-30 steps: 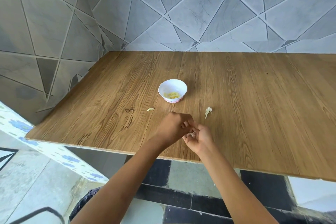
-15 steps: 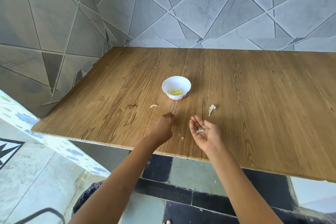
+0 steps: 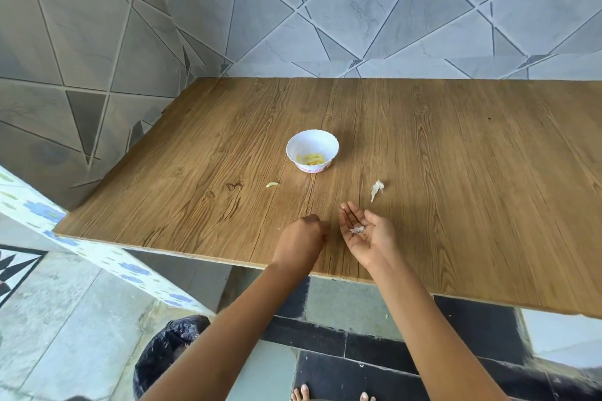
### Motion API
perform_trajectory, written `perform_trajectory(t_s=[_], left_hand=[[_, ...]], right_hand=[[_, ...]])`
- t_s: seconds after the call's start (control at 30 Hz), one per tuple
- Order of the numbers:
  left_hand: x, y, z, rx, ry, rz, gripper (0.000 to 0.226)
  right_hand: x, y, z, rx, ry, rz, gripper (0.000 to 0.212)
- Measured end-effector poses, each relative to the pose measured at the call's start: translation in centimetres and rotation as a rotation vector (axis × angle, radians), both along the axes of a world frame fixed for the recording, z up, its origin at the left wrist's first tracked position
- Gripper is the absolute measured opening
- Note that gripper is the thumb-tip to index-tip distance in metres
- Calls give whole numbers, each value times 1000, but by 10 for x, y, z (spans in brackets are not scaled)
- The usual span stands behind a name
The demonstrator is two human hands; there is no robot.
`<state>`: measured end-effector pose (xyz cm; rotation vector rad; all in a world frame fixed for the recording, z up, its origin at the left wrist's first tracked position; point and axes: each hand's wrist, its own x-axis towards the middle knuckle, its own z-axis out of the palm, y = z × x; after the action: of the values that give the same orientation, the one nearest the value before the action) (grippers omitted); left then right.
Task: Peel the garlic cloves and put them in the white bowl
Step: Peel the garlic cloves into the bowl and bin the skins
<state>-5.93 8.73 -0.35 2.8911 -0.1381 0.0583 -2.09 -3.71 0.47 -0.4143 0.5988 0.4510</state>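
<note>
The white bowl (image 3: 312, 144) stands mid-table with several peeled yellow cloves (image 3: 311, 159) inside. My right hand (image 3: 366, 233) lies palm up near the front edge, fingers straight, with small white peel scraps (image 3: 356, 230) on the palm. My left hand (image 3: 301, 238) is just left of it, knuckles up and fingers curled under against the table; whatever is inside them is hidden. A small pale garlic piece (image 3: 272, 184) lies left of the bowl's front. A papery garlic skin (image 3: 376, 189) lies beyond my right fingertips.
The wooden table (image 3: 472, 189) meets grey tiled walls at the back and left. Its front edge runs just under my wrists. Below it stands a bin lined with a black bag (image 3: 169, 352), and bare toes (image 3: 303, 393) show on the floor.
My hands were together working on a clove; they have since parted. The right hand turned palm up with scraps on it, and the left hand dropped to the table beside it.
</note>
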Motion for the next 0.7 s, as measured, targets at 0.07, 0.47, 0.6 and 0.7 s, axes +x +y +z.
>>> perform_trajectory(t_s=[0.07,0.47,0.6,0.7], left_hand=[[7,-2,3,50,2,30,16],[28,5,45,-495,67,-84,20],[23,-2,41,-392,-35,-60,13],[20,8,40,-376,-85,12,7]], right_hand=[[0,0,1,-6,3,2,35],[2,14,8,-41,21,40,29],[0,19,10,-20,19,42,28],[0,20,9,17,9,54,28]])
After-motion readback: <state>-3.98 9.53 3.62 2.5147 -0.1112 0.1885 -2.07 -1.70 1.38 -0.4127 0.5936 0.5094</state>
